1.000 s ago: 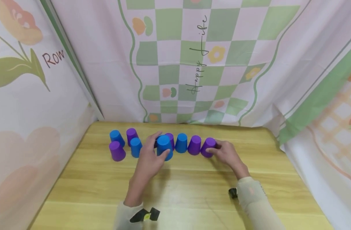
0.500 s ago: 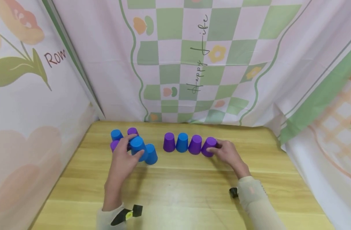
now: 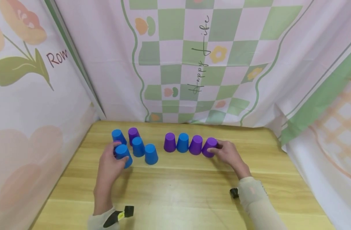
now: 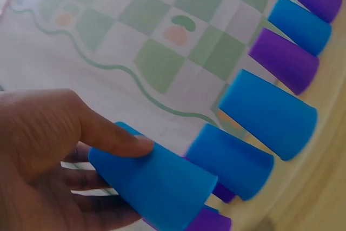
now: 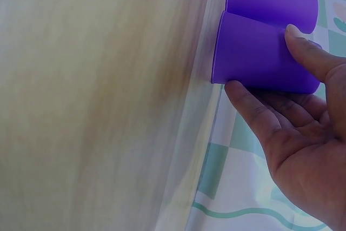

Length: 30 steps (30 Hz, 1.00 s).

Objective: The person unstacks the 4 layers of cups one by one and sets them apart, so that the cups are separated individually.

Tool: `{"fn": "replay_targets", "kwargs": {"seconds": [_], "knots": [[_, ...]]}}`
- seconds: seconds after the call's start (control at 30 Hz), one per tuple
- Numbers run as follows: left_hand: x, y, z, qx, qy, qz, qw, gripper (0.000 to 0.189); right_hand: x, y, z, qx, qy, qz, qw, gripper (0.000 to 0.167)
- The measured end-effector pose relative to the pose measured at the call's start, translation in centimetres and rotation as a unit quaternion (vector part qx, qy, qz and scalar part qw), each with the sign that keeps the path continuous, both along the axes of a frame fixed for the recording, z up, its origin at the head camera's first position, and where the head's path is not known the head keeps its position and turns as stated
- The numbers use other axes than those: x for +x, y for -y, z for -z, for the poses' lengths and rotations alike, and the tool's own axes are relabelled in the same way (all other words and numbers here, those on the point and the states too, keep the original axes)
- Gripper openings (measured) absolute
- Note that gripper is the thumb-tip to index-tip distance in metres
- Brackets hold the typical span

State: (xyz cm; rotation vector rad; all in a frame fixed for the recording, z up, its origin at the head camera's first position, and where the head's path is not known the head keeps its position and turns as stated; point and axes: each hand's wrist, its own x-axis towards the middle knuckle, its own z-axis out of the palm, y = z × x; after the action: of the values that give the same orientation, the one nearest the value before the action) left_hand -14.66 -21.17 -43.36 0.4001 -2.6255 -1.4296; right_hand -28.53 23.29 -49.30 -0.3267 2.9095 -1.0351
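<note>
My left hand [image 3: 109,164] grips an upside-down blue cup [image 3: 123,156], thumb on its near side and fingers behind, as the left wrist view shows. A purple cup just behind that hand is mostly hidden. Close by stand a blue cup [image 3: 118,136], a purple cup [image 3: 133,136], another blue cup [image 3: 138,147] and a third blue cup [image 3: 151,154]. With thumb and fingers, my right hand [image 3: 228,155] holds the purple cup [image 5: 259,58] at the right end of a row. That row also has a purple cup [image 3: 169,142], a blue cup [image 3: 182,142] and a purple cup [image 3: 195,145].
All this takes place on a wooden table [image 3: 175,195]. A checked curtain [image 3: 169,54] hangs along its back edge, and printed cloth walls [image 3: 34,127] close in the sides. A gap separates the left group of cups from the row.
My left hand has carried the blue cup leftward, from beside the row to the front of the left group. A blue cup right of that group now shows. My right hand has stayed put.
</note>
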Motion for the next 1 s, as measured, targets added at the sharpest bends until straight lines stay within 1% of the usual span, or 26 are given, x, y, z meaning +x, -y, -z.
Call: {"fn": "replay_targets", "kwargs": {"seconds": [0.17,0.27,0.4,0.5,0.63,1.0], "knots": [[-0.7,0.1,1.7,-0.002,0.023,-0.011,0.9997,0.064,0.0,0.0,0.1,-0.002,-0.002,-0.001,1.0,0.043],[-1.1,0.1,2.8,-0.003,0.029,-0.018,0.9994,0.064,0.0,0.0,0.2,-0.003,-0.005,-0.003,1.0,0.041],[-1.5,0.0,3.9,0.0,0.038,-0.021,0.999,0.062,0.0,0.0,0.2,-0.004,-0.003,-0.005,1.0,0.042],[-1.5,-0.2,4.0,0.006,0.049,-0.022,0.9985,0.062,0.0,0.0,0.1,-0.003,0.0,-0.004,1.0,0.045],[-1.5,-0.3,3.8,0.011,0.064,-0.025,0.9976,0.063,-0.1,0.0,0.1,-0.001,-0.004,-0.003,1.0,0.048],[-1.8,0.0,4.0,0.006,0.068,-0.021,0.9974,0.064,-0.1,0.0,0.3,-0.002,-0.018,-0.005,0.9998,0.047]]}}
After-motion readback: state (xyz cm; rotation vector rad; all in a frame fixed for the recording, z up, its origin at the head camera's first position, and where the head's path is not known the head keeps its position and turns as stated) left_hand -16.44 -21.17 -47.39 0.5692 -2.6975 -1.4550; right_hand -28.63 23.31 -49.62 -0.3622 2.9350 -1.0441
